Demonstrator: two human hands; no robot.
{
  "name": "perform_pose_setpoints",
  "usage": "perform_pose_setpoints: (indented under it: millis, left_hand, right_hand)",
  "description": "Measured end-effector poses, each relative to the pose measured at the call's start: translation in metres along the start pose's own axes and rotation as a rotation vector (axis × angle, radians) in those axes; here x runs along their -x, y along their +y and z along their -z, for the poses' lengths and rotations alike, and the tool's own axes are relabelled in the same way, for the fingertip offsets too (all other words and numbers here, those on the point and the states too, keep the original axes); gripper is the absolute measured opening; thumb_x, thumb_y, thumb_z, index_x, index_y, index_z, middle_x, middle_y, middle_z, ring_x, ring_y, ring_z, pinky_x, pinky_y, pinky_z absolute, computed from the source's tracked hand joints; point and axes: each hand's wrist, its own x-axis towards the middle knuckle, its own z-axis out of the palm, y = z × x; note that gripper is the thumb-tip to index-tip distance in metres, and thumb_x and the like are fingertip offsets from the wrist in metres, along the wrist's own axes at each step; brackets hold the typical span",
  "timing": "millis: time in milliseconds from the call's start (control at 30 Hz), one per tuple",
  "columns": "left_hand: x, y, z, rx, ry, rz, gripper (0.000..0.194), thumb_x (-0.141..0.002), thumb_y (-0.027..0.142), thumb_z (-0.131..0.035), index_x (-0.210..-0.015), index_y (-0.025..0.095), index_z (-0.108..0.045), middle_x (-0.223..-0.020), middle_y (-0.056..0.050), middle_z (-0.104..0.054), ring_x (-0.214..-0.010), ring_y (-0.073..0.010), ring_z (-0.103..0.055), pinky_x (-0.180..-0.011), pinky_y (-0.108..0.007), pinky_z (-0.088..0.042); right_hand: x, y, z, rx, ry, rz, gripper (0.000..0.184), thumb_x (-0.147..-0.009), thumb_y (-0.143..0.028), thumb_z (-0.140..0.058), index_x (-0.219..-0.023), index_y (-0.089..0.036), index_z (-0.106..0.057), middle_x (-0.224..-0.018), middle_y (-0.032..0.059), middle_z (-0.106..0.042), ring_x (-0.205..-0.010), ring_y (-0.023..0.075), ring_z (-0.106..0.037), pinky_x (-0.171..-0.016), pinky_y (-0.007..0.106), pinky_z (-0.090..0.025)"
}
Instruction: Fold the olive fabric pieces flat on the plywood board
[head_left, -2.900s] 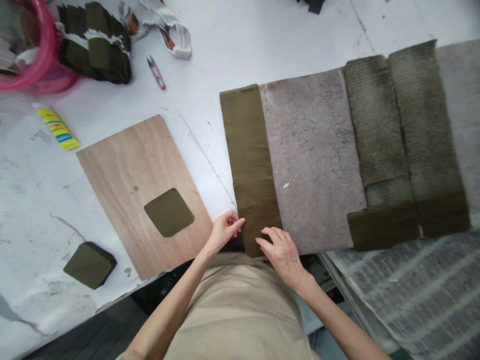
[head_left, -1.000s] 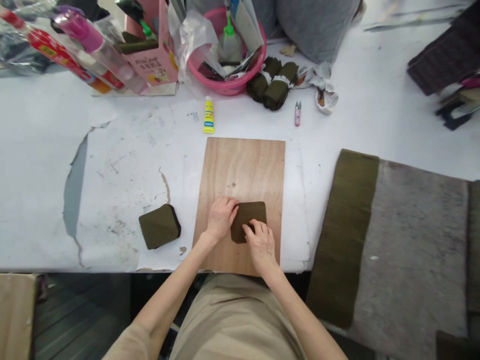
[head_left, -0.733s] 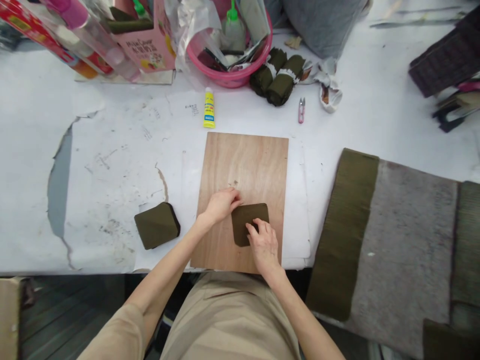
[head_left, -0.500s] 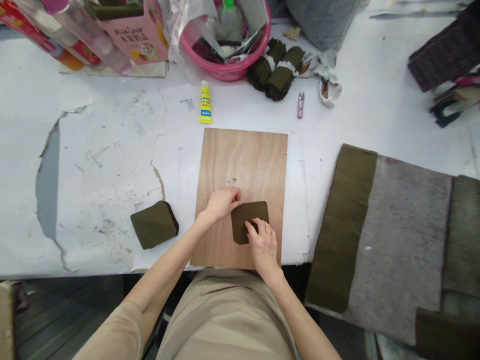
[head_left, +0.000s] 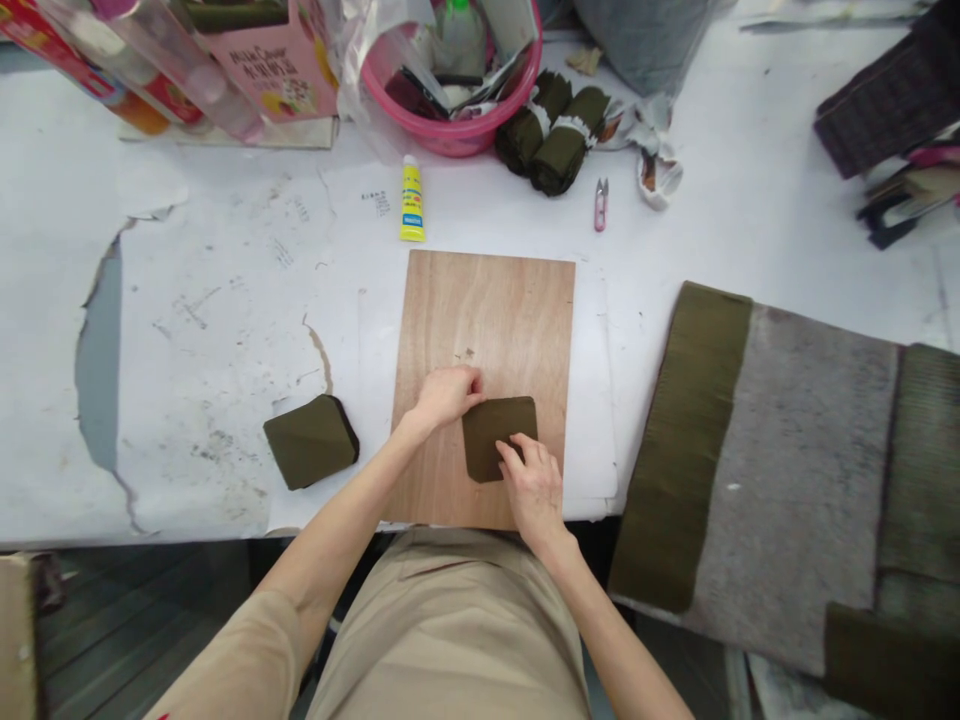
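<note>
An olive fabric piece [head_left: 491, 430] with cut corners, perhaps a small stack, lies on a wooden board [head_left: 487, 310] in front of me. At its upper left corner is my left hand [head_left: 450, 394], its fingers drawn together in a pinch on the edge. My right hand [head_left: 534, 480] rests over the lower right part of the piece, thumb and forefinger apart, fingertips touching the cloth. Left of the board sits a stack of similar olive pieces [head_left: 309, 440]. Whether the left fingertips hold one layer or several is hidden.
Beyond the board lie a yellow tube [head_left: 412, 200], pink thread snips [head_left: 601, 205] and tied olive fabric bundles [head_left: 570, 140]. A pink basket [head_left: 450, 135] stands behind them. On the right, a grey panel [head_left: 799, 480] bears olive fabric strips [head_left: 679, 450] and overhangs the table's front edge.
Both hands have left the long olive strip on the grey panel and come to the fabric piece on the board. Over the last half second they have barely moved; the view shifted slightly.
</note>
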Motion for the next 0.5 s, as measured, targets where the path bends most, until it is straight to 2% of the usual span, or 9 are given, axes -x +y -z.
perform_pose_setpoints:
  millis: [167, 367, 500]
  left_hand:
    - [0.001, 0.003, 0.002, -0.038, -0.018, 0.006, 0.008, -0.074, 0.026, -0.063, -0.070, 0.019, -0.061, -0.071, -0.003, -0.065, -0.061, -0.0151, -0.055, -0.057, -0.024, -0.032]
    - [0.002, 0.005, 0.005, -0.094, -0.058, 0.024, 0.010, -0.076, 0.029, -0.060, -0.074, 0.019, -0.062, -0.076, -0.002, -0.066, -0.064, -0.0143, -0.055, -0.055, -0.024, -0.031]
    - [0.002, 0.005, 0.004, -0.101, -0.073, 0.031, 0.010, -0.077, 0.030, -0.058, -0.075, 0.020, -0.062, -0.077, -0.002, -0.066, -0.066, -0.0146, -0.056, -0.056, -0.024, -0.032]
  right_hand:
    - [0.004, -0.004, -0.001, 0.058, -0.012, -0.044, 0.040, -0.084, -0.008, -0.052, -0.121, -0.023, -0.055, -0.115, 0.0110, -0.058, -0.100, 0.0240, -0.050, -0.074, 0.036, -0.041]
    - [0.011, -0.006, -0.001, 0.063, -0.058, -0.127, 0.040, -0.084, -0.012, -0.054, -0.123, -0.020, -0.053, -0.118, 0.0105, -0.056, -0.101, 0.0238, -0.051, -0.077, 0.036, -0.041]
    - [0.017, -0.007, 0.003, 0.076, -0.072, -0.175, 0.040, -0.084, -0.007, -0.050, -0.122, -0.018, -0.054, -0.116, 0.0117, -0.058, -0.099, 0.0237, -0.052, -0.077, 0.036, -0.042]
